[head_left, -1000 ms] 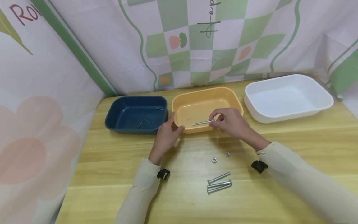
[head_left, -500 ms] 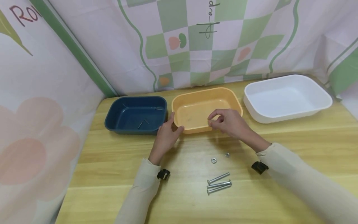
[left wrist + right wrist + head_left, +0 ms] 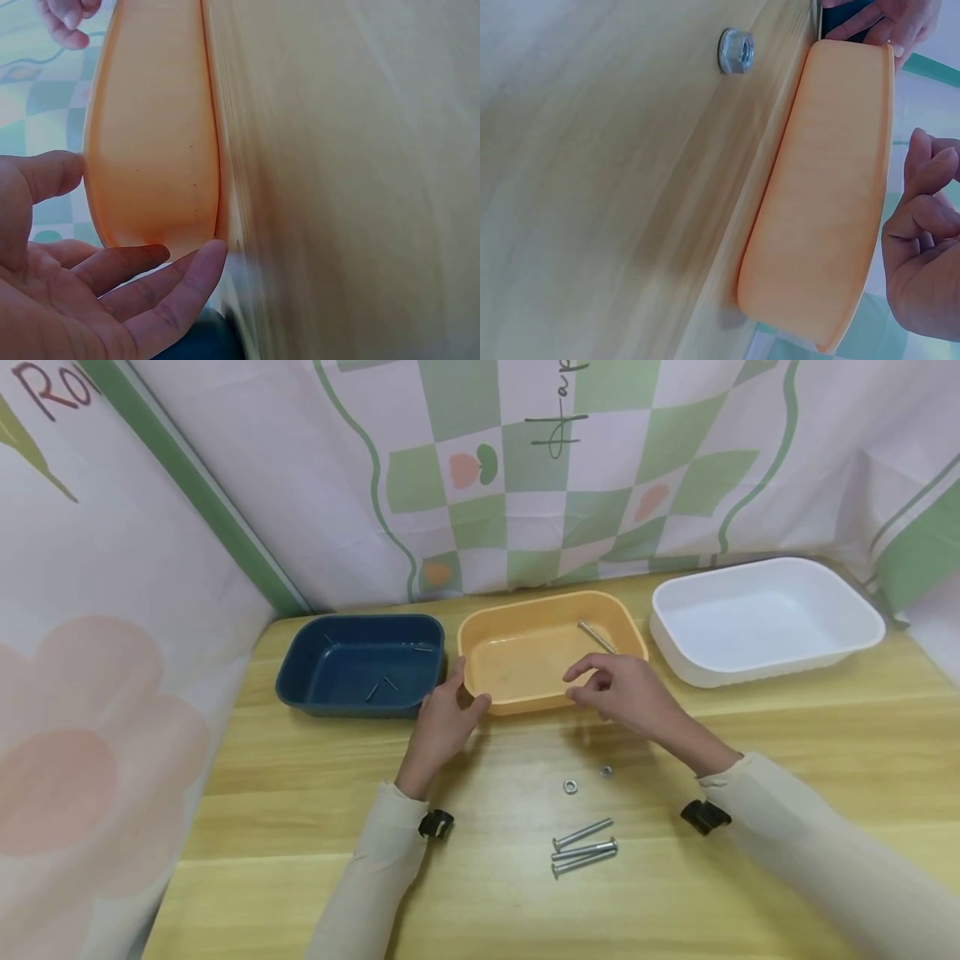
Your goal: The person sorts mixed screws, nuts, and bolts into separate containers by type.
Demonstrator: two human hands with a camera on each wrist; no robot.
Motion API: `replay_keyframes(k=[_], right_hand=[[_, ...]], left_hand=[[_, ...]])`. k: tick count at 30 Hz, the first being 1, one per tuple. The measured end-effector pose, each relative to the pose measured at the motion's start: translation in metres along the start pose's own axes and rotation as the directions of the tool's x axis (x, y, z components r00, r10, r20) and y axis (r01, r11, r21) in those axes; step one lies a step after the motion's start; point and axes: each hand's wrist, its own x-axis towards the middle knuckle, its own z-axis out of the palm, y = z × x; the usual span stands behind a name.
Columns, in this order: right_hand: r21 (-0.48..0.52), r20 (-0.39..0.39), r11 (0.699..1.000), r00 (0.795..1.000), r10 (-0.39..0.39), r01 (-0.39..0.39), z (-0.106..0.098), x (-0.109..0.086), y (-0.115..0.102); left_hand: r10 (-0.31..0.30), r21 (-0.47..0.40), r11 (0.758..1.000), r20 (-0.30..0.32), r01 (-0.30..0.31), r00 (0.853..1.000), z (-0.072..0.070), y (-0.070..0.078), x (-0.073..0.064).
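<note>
My left hand (image 3: 442, 722) rests on the near left corner of the yellow plastic tray (image 3: 517, 704), thumb at the rim and fingers against the outer wall, as the left wrist view shows. Over the tray's near right rim, my right hand (image 3: 626, 693) has thumb and index finger apart and nothing between them. A long silver bolt (image 3: 597, 637) lies inside the tray at its right end, partly behind the right hand. Several similar bolts (image 3: 583, 852) lie on the wooden table in front. Between them and the tray are two flange nuts, a nearer nut (image 3: 571, 787) and a smaller-looking nut (image 3: 606, 772).
A dark blue tray (image 3: 352, 706) with several small thin metal pins stands left of the yellow tray. On the right stands a white tray (image 3: 772, 670). A patterned cloth (image 3: 480, 552) hangs behind the table (image 3: 300, 827).
The bolt pinched in my right hand has been let go and now lies in the yellow tray. The right fingers have parted and shifted slightly right. My left hand stays on the tray.
</note>
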Motion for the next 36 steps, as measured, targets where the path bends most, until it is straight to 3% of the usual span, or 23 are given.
replay_keyframes(k=[6,17,28,36], right_hand=[[0.076,0.003,0.997,1.0,0.017,-0.017,-0.005,-0.01,0.005],[0.129,-0.003,0.992,1.0,0.008,-0.007,-0.003,-0.021,0.006],[0.236,0.052,0.969,0.996,0.067,-0.078,-0.006,-0.046,0.011],[0.213,0.033,0.973,0.996,0.082,-0.087,-0.007,-0.055,0.02]], left_hand=[[0.017,0.013,1.0,0.01,-0.018,1.0,0.002,0.003,0.002],[0.007,0.022,1.0,0.0,-0.007,1.0,-0.001,0.001,0.0],[0.013,0.001,1.0,0.008,-0.013,1.0,0.0,0.002,-0.003],[0.013,-0.01,1.0,0.003,-0.012,1.0,-0.002,0.002,-0.003]])
